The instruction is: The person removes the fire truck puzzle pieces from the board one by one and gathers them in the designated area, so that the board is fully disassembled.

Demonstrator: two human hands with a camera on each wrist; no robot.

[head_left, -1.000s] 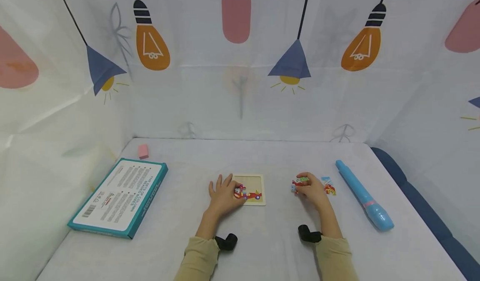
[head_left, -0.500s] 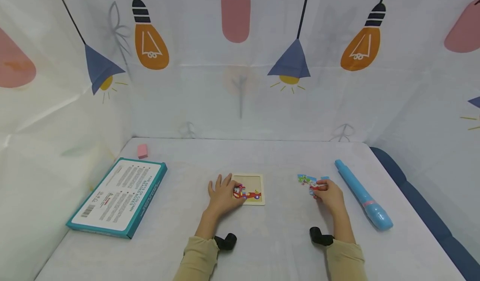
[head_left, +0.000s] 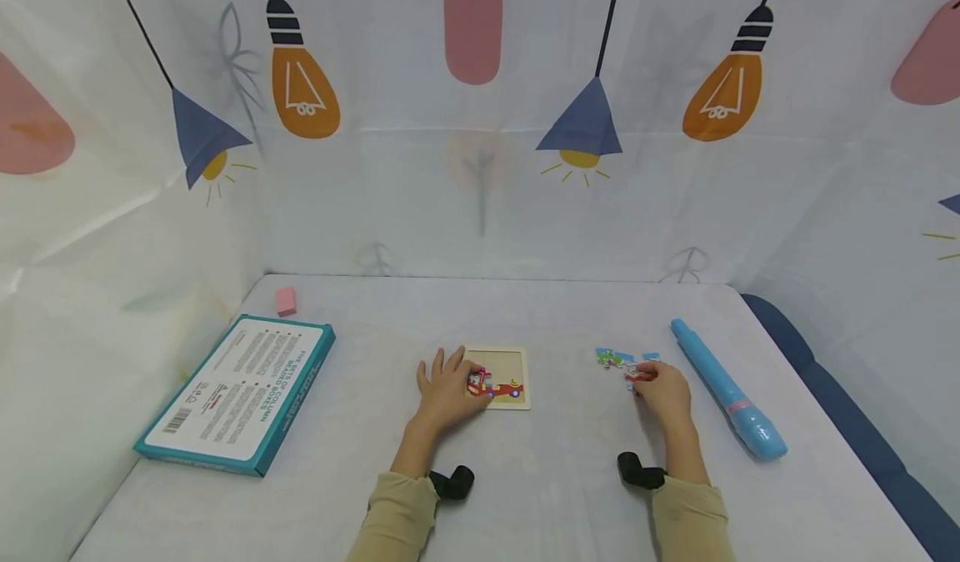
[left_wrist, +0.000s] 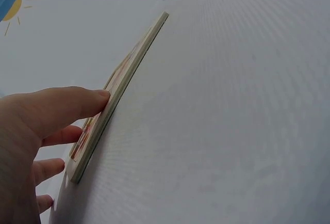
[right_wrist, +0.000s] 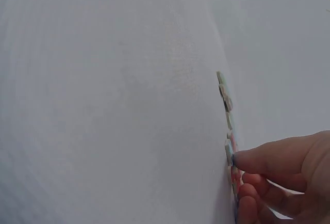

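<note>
A small wooden puzzle board (head_left: pixel 517 358), holding red-and-yellow picture pieces in its lower part, lies mid-table. My left hand (head_left: pixel 448 391) grips its left side. In the left wrist view the thumb sits on the board's edge (left_wrist: pixel 147 43) and the index fingertip is over the pieces; the other fingers are spread. To the right, my right hand (head_left: pixel 663 391) pinches a red-and-blue puzzle piece (head_left: pixel 633 383) close over the table. Beside it lie a green-and-blue puzzle piece (head_left: pixel 611 358) and another piece (head_left: pixel 651 356), mostly hidden behind the fingers. The right wrist view shows the pieces (right_wrist: pixel 229 121) edge-on.
A teal-edged box (head_left: pixel 232 391) lies at the left, with a pink block (head_left: pixel 286 301) behind it. A long light-blue tube-like object (head_left: pixel 727 391) lies right of my right hand. White printed curtains (head_left: pixel 480 212) enclose the table's back and sides.
My right hand has moved right with a piece, leaving the green-and-blue piece visible on the table. Over the last half second it has shifted only slightly. My left hand stays on the board.
</note>
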